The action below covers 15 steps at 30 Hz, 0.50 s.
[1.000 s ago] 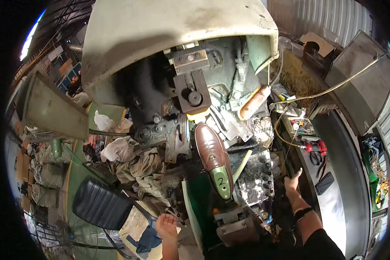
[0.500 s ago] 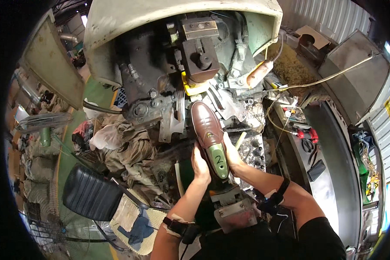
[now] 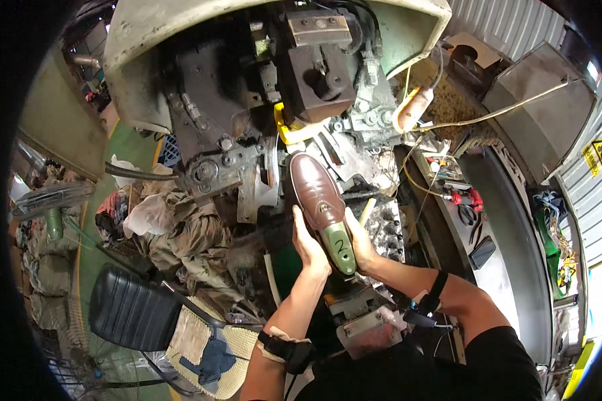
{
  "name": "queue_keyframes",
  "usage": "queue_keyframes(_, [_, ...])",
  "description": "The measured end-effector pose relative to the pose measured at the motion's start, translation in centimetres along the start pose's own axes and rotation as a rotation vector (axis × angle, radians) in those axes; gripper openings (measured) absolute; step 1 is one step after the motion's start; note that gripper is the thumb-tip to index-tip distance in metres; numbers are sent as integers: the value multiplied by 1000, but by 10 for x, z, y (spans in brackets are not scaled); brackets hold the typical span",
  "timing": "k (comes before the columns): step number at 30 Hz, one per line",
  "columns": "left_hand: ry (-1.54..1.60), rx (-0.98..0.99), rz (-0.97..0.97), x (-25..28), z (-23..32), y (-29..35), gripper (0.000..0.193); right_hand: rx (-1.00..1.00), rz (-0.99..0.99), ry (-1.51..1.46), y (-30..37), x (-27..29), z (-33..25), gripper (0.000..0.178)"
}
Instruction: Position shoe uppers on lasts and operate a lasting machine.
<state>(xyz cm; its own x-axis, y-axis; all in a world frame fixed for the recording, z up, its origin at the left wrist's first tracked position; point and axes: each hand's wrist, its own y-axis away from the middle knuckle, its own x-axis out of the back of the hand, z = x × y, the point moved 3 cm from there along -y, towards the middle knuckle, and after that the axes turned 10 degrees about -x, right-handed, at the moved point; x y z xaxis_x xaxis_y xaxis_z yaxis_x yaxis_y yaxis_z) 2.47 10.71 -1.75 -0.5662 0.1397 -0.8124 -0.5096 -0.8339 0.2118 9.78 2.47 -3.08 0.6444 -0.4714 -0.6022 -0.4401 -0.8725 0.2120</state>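
A brown leather loafer (image 3: 316, 189) sits on a green shoe last (image 3: 339, 248), which shows at its open heel end with a dark handwritten mark. The toe points away from me, toward a yellow curved part (image 3: 292, 132) of the machine. My left hand (image 3: 310, 247) is closed along the shoe's left side, and my right hand (image 3: 360, 242) grips the right side near the heel. The palms and the underside of the shoe are hidden. Just beyond the toe stands the machine's dark metal block (image 3: 321, 83).
A pale machine hood (image 3: 137, 73) arches overhead. On the left are a black chair (image 3: 135, 309) and a heap of cloth (image 3: 180, 234). To the right, a bench (image 3: 491, 284) carries pliers (image 3: 476, 230), a red-handled tool (image 3: 465, 198) and a dark phone-like slab (image 3: 482, 253). A cable-hung lamp (image 3: 413, 108) dangles nearby.
The view has tilted slightly, shifting the surroundings. Both hands still hold the shoe in front of the machine, and its toe stays near the yellow part.
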Motion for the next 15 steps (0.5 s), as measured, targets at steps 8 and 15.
queue_keyframes(8, [-162,5,-49,6,9,0,61,-45,194,534,23,13,-33,64])
queue_keyframes(15, [-699,-377,-233,17,62,56,60,371,626,821,219,145,-88,50])
